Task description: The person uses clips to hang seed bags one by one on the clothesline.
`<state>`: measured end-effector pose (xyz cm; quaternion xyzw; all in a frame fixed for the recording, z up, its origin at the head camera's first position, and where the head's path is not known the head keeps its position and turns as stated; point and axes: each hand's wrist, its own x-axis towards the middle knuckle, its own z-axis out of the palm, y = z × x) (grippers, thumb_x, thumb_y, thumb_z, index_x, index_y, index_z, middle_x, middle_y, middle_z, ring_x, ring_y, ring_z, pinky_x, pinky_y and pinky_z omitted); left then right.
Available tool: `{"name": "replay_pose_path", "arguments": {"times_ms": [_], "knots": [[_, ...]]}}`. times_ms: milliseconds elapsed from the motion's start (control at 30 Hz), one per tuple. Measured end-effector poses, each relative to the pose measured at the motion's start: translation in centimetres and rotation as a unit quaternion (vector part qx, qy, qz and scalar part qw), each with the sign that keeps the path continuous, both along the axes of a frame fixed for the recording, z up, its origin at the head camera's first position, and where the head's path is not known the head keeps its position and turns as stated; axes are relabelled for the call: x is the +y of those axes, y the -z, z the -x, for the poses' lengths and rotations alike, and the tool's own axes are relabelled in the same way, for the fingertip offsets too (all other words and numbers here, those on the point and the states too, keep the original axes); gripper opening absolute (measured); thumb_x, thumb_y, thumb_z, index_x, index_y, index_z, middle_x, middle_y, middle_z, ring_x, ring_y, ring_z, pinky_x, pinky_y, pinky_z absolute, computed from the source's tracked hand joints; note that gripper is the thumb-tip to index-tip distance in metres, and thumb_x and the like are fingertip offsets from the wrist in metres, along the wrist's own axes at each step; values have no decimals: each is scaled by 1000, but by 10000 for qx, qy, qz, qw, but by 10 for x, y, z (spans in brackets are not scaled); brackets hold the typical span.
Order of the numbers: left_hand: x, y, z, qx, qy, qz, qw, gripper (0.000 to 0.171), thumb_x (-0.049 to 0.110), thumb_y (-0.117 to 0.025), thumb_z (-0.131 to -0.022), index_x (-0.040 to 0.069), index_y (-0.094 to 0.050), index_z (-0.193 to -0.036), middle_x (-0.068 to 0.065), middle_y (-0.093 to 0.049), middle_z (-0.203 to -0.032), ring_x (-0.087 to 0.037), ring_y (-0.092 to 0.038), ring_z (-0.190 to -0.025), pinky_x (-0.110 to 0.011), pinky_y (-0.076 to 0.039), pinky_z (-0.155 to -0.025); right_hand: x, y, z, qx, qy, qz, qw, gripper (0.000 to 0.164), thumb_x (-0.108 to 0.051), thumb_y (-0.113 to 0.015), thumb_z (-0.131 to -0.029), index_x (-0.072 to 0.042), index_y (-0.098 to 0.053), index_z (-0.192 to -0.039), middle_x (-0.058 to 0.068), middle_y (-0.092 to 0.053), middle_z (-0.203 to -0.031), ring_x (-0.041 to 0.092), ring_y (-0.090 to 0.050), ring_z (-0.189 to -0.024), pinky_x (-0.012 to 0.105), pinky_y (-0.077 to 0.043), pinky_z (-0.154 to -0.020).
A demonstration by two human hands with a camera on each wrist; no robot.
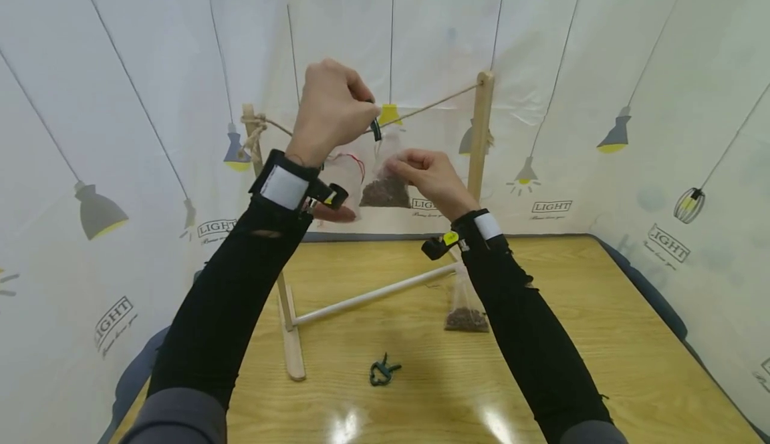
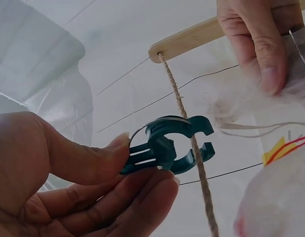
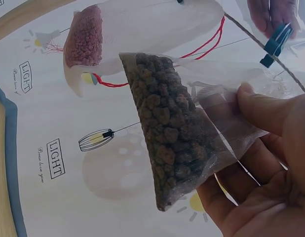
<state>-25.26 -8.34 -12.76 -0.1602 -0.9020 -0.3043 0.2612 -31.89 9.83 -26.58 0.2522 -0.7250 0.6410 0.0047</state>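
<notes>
My left hand (image 1: pixel 337 106) is raised at the rope and pinches the handles of a green plastic plant clip (image 2: pixel 160 154) between thumb and fingers. The clip's tips stand apart, and the twine rope (image 2: pixel 205 195) crosses its ring. Lower and to the right, my right hand (image 1: pixel 436 176) grips a sheer drawstring bag (image 3: pixel 165 118) with brown granules in its bottom. Pale strings (image 2: pixel 261 126) trail from this bag toward the clip; I cannot tell whether they touch. Beside it, another sheer bag with a red drawstring and reddish granules (image 3: pixel 85 39) hangs by the rope.
Wooden posts (image 1: pixel 481 136) hold the rope, with a white bar (image 1: pixel 373 295) low between them. Another bag of brown granules (image 1: pixel 466 320) stands on the table (image 1: pixel 541 377) by my right forearm. A dark green clip (image 1: pixel 381 372) lies near the front. Lamp-printed curtains (image 1: pixel 601 63) surround the table.
</notes>
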Motion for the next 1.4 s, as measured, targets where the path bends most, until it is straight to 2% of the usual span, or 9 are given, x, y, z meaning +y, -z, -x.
{"name": "replay_pose_path", "arguments": {"times_ms": [167,400,667,900,1200,1400], "knots": [[-1,2,1,-91,-52,29,9999,23,8,-61,-91,4,-82,-99,-13,-78,-99,-24,-69,-88,-29,-51,-68,-4,-1,0,23,-107,128,9999,20,-28,-66,-101,-10,-75,-106,1,-73,-106,17,-66,-110,36,-52,-110],[-1,3,2,-162,-123,12,9998,23,8,-60,-91,3,-82,-95,-13,-78,-95,-24,-67,-80,-28,-47,-61,-9,-1,0,61,-113,217,9997,21,-29,-67,-101,-11,-76,-107,0,-73,-103,16,-65,-103,34,-55,-102],[0,4,3,-256,-167,73,9995,23,9,-60,-91,4,-82,-96,-12,-78,-98,-24,-67,-86,-28,-48,-64,-13,-4,-2,149,-104,230,9996,20,-29,-68,-100,-12,-77,-106,-1,-72,-100,15,-63,-100,34,-54,-102],[-1,3,3,-458,-204,98,9987,24,9,-60,-89,5,-82,-99,-11,-78,-102,-22,-67,-86,-27,-48,-61,-16,-5,-2,212,-88,201,9995,17,-28,-68,-100,-13,-77,-103,-4,-72,-97,14,-63,-99,33,-54,-100],[-1,3,2,-673,-177,77,9975,20,13,-65,-90,5,-81,-99,-11,-76,-105,-20,-64,-82,-27,-46,-59,-19,-6,-2,203,-164,326,9991,21,-25,-68,-100,-7,-75,-106,-2,-77,-99,15,-66,-106,35,-54,-105],[-1,4,1,-779,-189,34,9968,19,14,-67,-90,4,-81,-100,-11,-75,-110,-20,-63,-82,-27,-46,-58,-22,-6,-1,202,-119,314,9992,18,-25,-68,-100,-8,-74,-99,-3,-77,-95,16,-66,-104,36,-53,-105]]}}
